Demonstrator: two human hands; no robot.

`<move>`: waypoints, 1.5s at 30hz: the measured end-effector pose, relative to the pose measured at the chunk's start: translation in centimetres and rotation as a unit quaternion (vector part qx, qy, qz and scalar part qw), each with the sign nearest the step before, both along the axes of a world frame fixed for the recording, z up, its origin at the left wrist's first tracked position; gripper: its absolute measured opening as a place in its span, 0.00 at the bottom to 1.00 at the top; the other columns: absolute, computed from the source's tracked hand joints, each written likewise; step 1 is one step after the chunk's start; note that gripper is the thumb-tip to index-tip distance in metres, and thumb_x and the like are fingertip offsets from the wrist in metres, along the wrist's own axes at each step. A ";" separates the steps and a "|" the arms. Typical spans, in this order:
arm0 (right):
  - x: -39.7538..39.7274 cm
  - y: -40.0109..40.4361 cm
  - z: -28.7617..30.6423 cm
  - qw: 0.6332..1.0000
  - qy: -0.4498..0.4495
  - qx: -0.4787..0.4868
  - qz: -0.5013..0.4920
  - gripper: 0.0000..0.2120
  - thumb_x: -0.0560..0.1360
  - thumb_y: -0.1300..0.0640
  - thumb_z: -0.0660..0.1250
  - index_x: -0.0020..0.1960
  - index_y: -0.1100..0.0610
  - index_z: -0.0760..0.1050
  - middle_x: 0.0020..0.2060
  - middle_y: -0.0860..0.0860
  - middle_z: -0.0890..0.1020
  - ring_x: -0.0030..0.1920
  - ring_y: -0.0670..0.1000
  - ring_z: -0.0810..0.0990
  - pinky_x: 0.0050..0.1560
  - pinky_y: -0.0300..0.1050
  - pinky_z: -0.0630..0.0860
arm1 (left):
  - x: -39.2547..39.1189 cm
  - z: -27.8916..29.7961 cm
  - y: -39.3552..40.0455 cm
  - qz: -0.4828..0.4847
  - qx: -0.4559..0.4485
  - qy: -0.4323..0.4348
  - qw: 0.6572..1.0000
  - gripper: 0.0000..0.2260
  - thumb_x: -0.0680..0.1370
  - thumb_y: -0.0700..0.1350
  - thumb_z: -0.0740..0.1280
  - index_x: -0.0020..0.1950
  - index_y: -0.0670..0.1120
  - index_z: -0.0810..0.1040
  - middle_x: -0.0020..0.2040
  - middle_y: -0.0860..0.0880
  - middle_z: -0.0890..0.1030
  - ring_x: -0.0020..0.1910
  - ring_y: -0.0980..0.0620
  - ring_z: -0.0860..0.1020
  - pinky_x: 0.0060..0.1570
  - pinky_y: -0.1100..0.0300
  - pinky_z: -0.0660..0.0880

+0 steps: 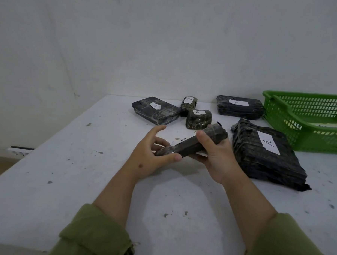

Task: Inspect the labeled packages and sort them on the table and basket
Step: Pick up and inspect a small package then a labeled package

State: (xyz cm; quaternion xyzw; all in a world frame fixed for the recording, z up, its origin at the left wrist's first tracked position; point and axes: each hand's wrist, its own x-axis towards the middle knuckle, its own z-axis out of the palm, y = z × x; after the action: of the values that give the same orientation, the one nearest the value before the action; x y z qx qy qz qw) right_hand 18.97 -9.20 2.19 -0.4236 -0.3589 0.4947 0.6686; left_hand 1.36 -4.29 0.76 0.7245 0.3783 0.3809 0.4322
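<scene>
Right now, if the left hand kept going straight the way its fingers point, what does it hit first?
Probably the small wrapped block labelled A. The left hand, gripping the near end of the long wrapped package, points up and to the right across the table. Depth is unclear; the fingers could instead pass just short of it.

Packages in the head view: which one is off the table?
The long narrow package, held in both hands: right hand grips its far end, left hand pinches the near end. The other five lie on the table.
</scene>
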 end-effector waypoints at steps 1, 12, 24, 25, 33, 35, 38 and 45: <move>0.0 0.0 -0.1 1.000 0.001 -0.001 0.003 0.47 0.50 0.48 0.77 0.66 0.58 0.64 0.55 0.59 0.77 0.53 0.56 0.81 0.45 0.53 0.81 | -0.1 0.1 0.0 0.009 -0.001 -0.020 1.000 0.43 0.55 0.62 0.75 0.68 0.60 0.65 0.51 0.53 0.79 0.49 0.57 0.80 0.42 0.67 0.75; 0.2 0.1 -0.1 0.997 0.034 0.066 0.000 0.42 0.55 0.54 0.77 0.67 0.47 0.66 0.59 0.59 0.75 0.59 0.58 0.78 0.57 0.52 0.77 | 0.0 0.5 -0.2 0.019 -0.070 -0.146 0.987 0.38 0.60 0.58 0.73 0.67 0.57 0.65 0.58 0.51 0.77 0.50 0.56 0.81 0.49 0.61 0.78; 0.2 0.2 0.0 0.995 0.065 0.076 0.004 0.35 0.63 0.55 0.71 0.67 0.50 0.62 0.53 0.55 0.78 0.54 0.58 0.79 0.56 0.55 0.77 | 0.4 1.0 -0.4 0.010 -0.094 -0.207 0.974 0.22 0.74 0.41 0.67 0.67 0.50 0.67 0.46 0.43 0.82 0.42 0.47 0.83 0.49 0.58 0.80; 0.2 0.2 0.0 0.994 0.075 0.075 0.011 0.35 0.63 0.55 0.70 0.68 0.49 0.61 0.52 0.54 0.78 0.53 0.57 0.79 0.57 0.56 0.76 | 0.4 1.0 -0.4 0.007 -0.094 -0.205 0.974 0.22 0.75 0.40 0.67 0.67 0.51 0.67 0.47 0.43 0.82 0.43 0.47 0.82 0.50 0.58 0.80; 0.6 0.2 0.2 0.992 0.069 0.092 -0.047 0.35 0.56 0.50 0.77 0.61 0.53 0.69 0.51 0.52 0.80 0.51 0.54 0.82 0.52 0.52 0.79 | 0.8 0.5 -0.6 0.030 -0.074 -0.144 0.986 0.22 0.77 0.47 0.65 0.68 0.58 0.63 0.59 0.47 0.77 0.57 0.50 0.79 0.57 0.54 0.76; 0.4 0.1 0.2 0.992 0.007 0.097 -0.083 0.37 0.56 0.52 0.78 0.63 0.51 0.68 0.52 0.51 0.79 0.49 0.51 0.83 0.53 0.55 0.79 | 0.9 0.2 -0.5 0.084 0.009 -0.088 0.993 0.22 0.77 0.49 0.67 0.68 0.59 0.65 0.62 0.50 0.75 0.60 0.53 0.75 0.57 0.55 0.74; -0.6 0.0 -0.1 0.976 -0.106 0.096 -0.166 0.36 0.61 0.62 0.78 0.63 0.50 0.64 0.56 0.53 0.77 0.51 0.51 0.81 0.48 0.45 0.81 | 1.1 0.1 -0.9 0.066 0.072 -0.069 0.993 0.21 0.73 0.58 0.65 0.66 0.61 0.67 0.61 0.57 0.74 0.62 0.58 0.73 0.60 0.57 0.71; -0.8 -0.4 -0.1 0.983 -0.128 0.097 -0.088 0.27 0.65 0.54 0.76 0.58 0.38 0.68 0.57 0.50 0.76 0.55 0.48 0.79 0.52 0.45 0.78 | 2.6 0.5 -2.8 -0.107 0.033 -0.089 0.990 0.19 0.77 0.59 0.50 0.67 0.58 0.63 0.64 0.65 0.69 0.62 0.75 0.67 0.55 0.79 0.63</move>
State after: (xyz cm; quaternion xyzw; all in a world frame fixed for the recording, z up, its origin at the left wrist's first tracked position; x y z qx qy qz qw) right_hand 18.19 -9.55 2.07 -0.4465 -0.4494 0.3385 0.6958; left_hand 3.92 -7.08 1.30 0.7384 0.2457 0.4073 0.4780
